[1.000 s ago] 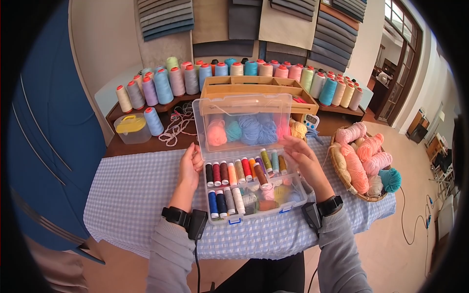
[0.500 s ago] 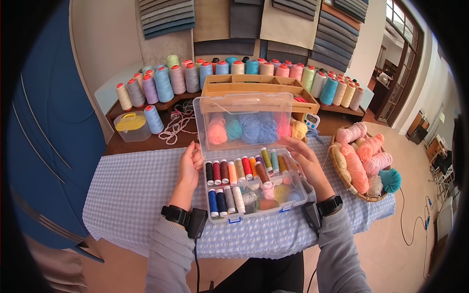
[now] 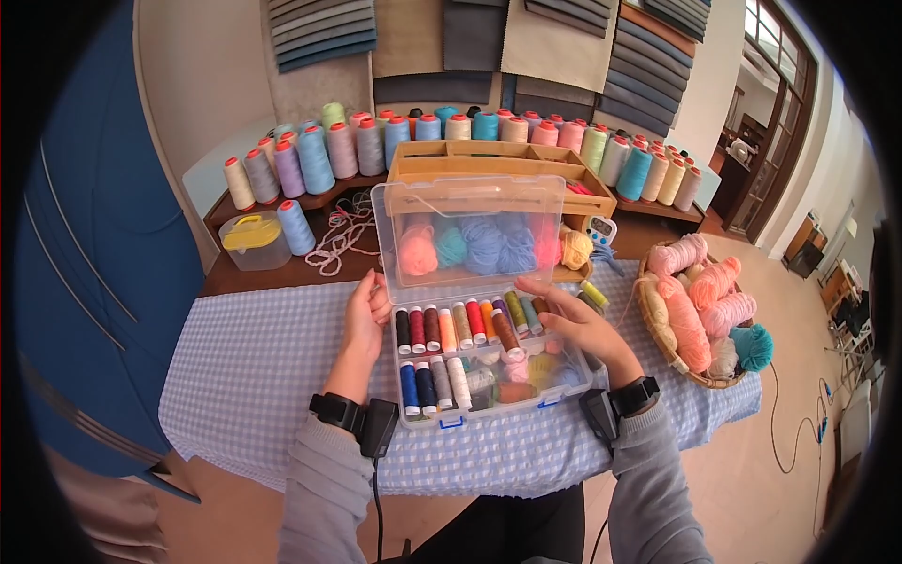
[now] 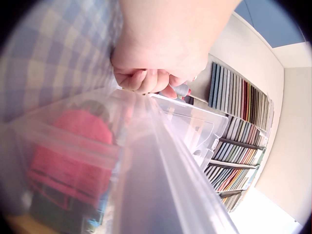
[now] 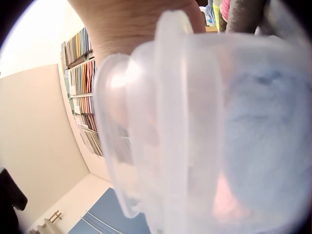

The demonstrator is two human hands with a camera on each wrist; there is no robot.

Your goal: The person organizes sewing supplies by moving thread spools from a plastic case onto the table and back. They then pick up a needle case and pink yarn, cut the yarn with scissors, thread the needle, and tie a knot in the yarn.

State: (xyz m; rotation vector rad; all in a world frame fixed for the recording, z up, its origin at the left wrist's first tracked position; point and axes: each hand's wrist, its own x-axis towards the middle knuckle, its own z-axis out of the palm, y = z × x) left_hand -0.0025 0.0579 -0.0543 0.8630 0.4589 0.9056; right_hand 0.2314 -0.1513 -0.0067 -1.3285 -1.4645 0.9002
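A clear plastic storage box [image 3: 498, 414] stands on the checked cloth, its transparent lid [image 3: 470, 197] raised at the back. Thread spools [image 3: 459, 325] in many colours lie in two rows across its top, above balls of yarn visible through the plastic. My left hand [image 3: 365, 320] grips the box's left side near the lid hinge, fingers curled. My right hand [image 3: 587, 329] reaches over the back right corner, fingers extended above the end of the upper spool row. A brown spool [image 3: 505, 332] lies askew, lower than its neighbours. Yellow-green spools [image 3: 594, 293] lie beyond the right hand.
A basket of yarn skeins [image 3: 695, 310] sits on the right. Behind the box are a wooden organizer [image 3: 498, 160], a small timer [image 3: 600, 230] and yarn balls. Large thread cones [image 3: 316, 160] line the back shelf. A yellow-lidded tub [image 3: 256, 242] is at left.
My right hand has shifted left from the box's right edge to over the upper row's end, uncovering yellow-green spools behind it. The left hand stays on the box.
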